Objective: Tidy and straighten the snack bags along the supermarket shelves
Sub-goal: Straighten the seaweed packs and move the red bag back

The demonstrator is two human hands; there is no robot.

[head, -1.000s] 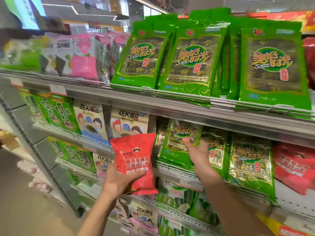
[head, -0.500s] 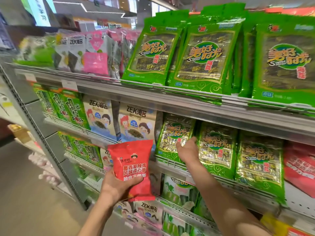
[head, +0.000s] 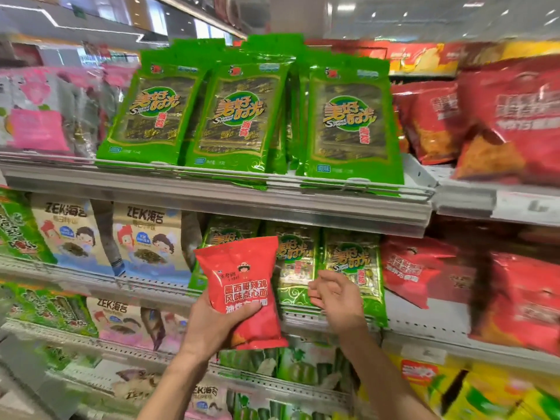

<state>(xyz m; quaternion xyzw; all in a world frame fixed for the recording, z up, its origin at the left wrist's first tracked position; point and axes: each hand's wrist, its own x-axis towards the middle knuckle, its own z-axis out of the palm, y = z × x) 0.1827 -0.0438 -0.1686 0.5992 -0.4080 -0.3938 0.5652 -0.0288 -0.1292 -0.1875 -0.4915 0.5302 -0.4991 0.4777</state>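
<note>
Your left hand (head: 212, 325) grips the red snack bag (head: 242, 289) by its bottom, in front of the green seaweed bags (head: 351, 268). Your right hand (head: 336, 298) is loose and holds nothing. The red bag looks lost here. Next, carry it right to the red bags (head: 409, 268) and stand it straight.

Glossy plastic red bag (head: 242, 286); matt metal shelf (head: 272, 207).

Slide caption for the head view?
Left hand grips red snack bag; right hand hovers open before green seaweed bags.
</note>
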